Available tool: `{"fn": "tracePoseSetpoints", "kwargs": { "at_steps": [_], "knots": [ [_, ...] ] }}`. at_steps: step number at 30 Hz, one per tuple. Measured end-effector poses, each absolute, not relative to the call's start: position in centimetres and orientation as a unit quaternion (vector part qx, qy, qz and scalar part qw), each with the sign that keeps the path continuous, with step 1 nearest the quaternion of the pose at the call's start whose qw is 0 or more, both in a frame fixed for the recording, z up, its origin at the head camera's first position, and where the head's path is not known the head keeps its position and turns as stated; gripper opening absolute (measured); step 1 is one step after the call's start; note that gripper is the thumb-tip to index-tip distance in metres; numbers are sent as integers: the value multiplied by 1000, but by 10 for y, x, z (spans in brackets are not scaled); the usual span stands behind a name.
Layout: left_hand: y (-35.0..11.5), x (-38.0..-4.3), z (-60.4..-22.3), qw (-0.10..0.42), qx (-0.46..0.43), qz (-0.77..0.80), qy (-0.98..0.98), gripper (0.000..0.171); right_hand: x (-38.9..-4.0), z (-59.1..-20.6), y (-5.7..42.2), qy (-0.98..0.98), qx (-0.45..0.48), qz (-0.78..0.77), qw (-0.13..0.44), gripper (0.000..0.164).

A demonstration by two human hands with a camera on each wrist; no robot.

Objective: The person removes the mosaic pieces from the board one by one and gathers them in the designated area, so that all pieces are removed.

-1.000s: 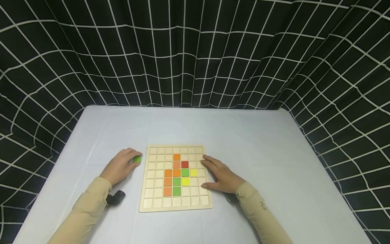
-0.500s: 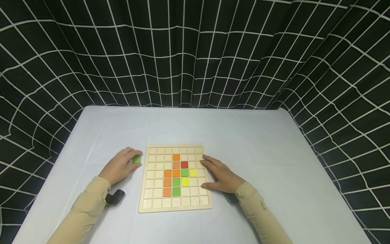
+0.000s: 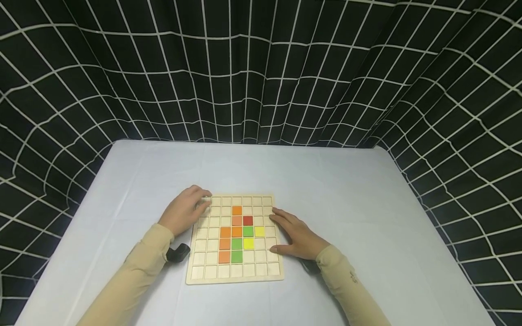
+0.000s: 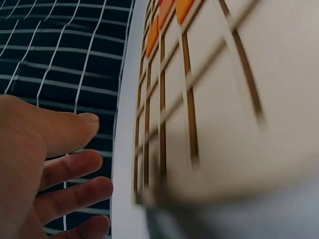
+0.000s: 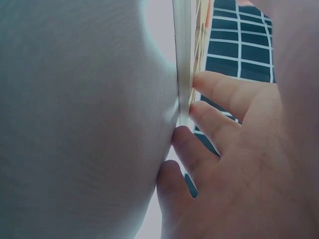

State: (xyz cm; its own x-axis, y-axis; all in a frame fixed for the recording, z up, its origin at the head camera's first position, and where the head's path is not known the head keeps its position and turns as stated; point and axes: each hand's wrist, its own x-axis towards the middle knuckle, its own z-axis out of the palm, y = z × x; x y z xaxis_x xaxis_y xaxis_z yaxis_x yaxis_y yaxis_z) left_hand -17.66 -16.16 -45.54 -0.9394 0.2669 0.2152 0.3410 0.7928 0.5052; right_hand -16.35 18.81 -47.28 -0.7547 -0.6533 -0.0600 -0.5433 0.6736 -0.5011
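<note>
A light wooden grid board point(image 3: 234, 280) lies flat on the white table, with orange, green, yellow and red square tiles in its middle cells. My left hand point(image 3: 179, 212) hovers at the board's upper left corner, fingertips over its top left cells. The left wrist view shows that hand's thumb point(image 4: 82, 130) and loosely bent fingers; one finger is hidden. I see no loose green tile now, so whether the left hand holds it is hidden. My right hand point(image 3: 299, 235) rests at the board's right edge, its spread fingers point(image 5: 212, 92) touching the frame.
The table's white cloth point(image 3: 346, 194) extends around the board. A black curtain with white grid lines point(image 3: 228, 90) encloses the back and sides. A dark wrist device point(image 3: 177, 252) hangs under the left sleeve, close to the board's left edge.
My left hand has moved right from the table onto the board's upper left corner. The green tile seen between its thumb and fingers is now out of sight. The right hand stays put.
</note>
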Motion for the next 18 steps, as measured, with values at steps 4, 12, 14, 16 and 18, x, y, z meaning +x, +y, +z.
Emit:
{"fn": "tracePoseSetpoints", "kwargs": {
  "at_steps": [4, 12, 14, 16, 18],
  "knots": [
    [-139, -185, -454, 61, -202, -254, -944, 21, -162, -472, 189, 906, -328, -239, 116, 85],
    [-103, -193, -453, 19, -249, -240, -938, 33, -163, -473, 189, 905, -333, -238, 115, 84],
    [-98, -194, -454, 13, -261, -238, -935, 32, -163, -473, 189, 905, -334, -238, 115, 85],
    [-95, -195, -456, 12, -271, -231, -934, 31, -163, -473, 189, 905, -335, -236, 115, 85],
    [-93, -195, -459, 15, -281, -224, -933, 29, -163, -474, 189, 906, -334, -233, 117, 85]
  ]
}}
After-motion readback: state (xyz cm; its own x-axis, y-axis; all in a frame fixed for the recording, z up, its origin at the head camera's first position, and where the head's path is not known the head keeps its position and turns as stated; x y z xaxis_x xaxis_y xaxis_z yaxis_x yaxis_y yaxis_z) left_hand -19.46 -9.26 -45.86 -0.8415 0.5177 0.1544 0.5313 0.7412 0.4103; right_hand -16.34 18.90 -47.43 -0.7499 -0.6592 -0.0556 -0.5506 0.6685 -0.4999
